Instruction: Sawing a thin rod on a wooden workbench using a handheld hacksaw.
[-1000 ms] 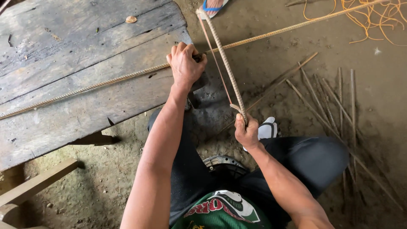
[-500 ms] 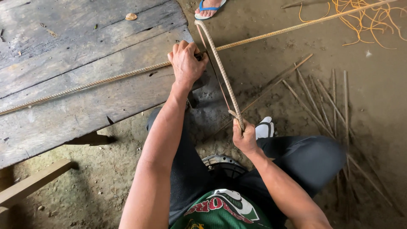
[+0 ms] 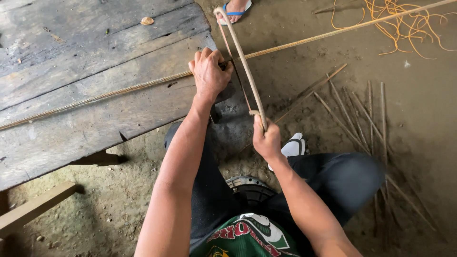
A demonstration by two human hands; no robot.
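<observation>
Head view, looking down over the person's own arms and dark trousers: left hand point(image 3: 208, 71) clamped palm-down at the edge of a weathered plank table point(image 3: 71, 90), fingers curled tight over a long ribbed steel bar point(image 3: 109, 93) that lies diagonally across the boards and runs on past the table edge, up and to the right over the dirt floor point(image 3: 295, 62). Right hand point(image 3: 266, 139) closed in a fist round the near end of a hacksaw point(image 3: 243, 62) whose frame is a bent rusty rod; the frame slants from that fist up and away to a curved far end near the top of the view, a thin blade strung beneath it. The saw crosses the ribbed bar just beside the left hand, right at the table edge; whether the blade touches the bar cannot be told, the left hand partly covers that spot. Beyond the saw's far end, a foot in a blue-strapped sandal point(image 3: 234, 8). A white shoe point(image 3: 291, 146) shows below the right hand. On the ground to the right, a loose scatter of short cut rods point(image 3: 366, 114); top right, a tangle of orange wire point(image 3: 404, 24). A small pale shell-like object point(image 3: 147, 21) sits on the upper planks, well apart from both hands
</observation>
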